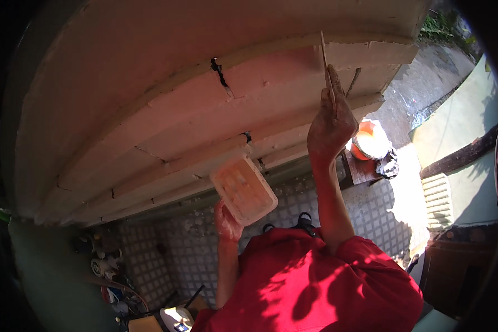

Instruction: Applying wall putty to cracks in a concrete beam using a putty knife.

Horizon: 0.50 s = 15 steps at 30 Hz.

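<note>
My right hand point(332, 124) is raised and closed round a thin flat blade, apparently a putty knife point(323, 50), seen nearly edge-on. The blade points up against a stepped, pale pinkish moulding point(282, 72); its handle is mostly hidden by my fingers. Lower and to the left, my left hand point(228, 222) grips a shallow rectangular plastic tub point(263, 211) by its near-left side. The tub is tilted, and its far edge overlaps the lower moulding steps. A dark, jagged crack point(221, 76) cuts across the moulding left of the blade, with a smaller gap point(247, 135) below it.
An orange-and-white bucket point(369, 141) stands on a brown stand point(361, 169) at right, beside a dark plastic bag point(388, 165). Patterned floor tiles point(199, 260) lie below. Assorted items point(108, 265) and a white object point(177, 318) are at lower left.
</note>
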Each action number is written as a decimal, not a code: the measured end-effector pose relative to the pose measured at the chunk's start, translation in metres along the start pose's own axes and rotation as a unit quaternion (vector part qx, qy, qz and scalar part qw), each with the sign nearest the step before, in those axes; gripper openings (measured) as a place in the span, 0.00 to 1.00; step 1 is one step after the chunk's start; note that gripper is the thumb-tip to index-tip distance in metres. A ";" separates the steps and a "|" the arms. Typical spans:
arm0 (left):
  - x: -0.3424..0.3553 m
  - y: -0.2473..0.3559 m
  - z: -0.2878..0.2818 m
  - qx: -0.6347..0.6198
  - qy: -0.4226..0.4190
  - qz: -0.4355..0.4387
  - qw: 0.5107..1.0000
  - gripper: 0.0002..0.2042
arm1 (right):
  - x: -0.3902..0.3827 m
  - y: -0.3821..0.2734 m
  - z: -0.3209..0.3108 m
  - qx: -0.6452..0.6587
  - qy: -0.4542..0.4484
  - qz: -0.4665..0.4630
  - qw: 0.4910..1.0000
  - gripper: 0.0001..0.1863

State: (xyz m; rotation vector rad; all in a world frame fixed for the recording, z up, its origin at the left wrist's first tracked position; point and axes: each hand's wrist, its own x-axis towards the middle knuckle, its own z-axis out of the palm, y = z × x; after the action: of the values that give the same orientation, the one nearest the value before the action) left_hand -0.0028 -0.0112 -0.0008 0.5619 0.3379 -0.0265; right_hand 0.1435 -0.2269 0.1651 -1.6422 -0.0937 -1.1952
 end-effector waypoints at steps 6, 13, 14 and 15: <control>0.001 -0.001 0.004 -0.026 -0.002 -0.016 1.000 0.24 | -0.028 -0.028 0.042 0.006 -0.072 -0.110 0.991 0.28; 0.004 0.002 0.007 -0.008 -0.013 -0.014 1.000 0.24 | -0.006 -0.031 0.003 0.000 -0.090 -0.022 0.996 0.22; 0.002 0.002 0.010 0.000 -0.015 -0.016 1.000 0.24 | -0.002 -0.028 0.003 -0.046 -0.087 0.021 0.995 0.23; 0.002 0.002 0.014 0.000 -0.016 -0.017 1.000 0.24 | -0.007 -0.025 0.010 -0.047 -0.086 0.021 0.995 0.23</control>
State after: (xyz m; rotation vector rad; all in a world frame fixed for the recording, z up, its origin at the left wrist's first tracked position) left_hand 0.0036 -0.0171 0.0109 0.5542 0.3157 -0.0680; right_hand 0.1323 -0.2048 0.1781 -1.8200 -0.1123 -1.0386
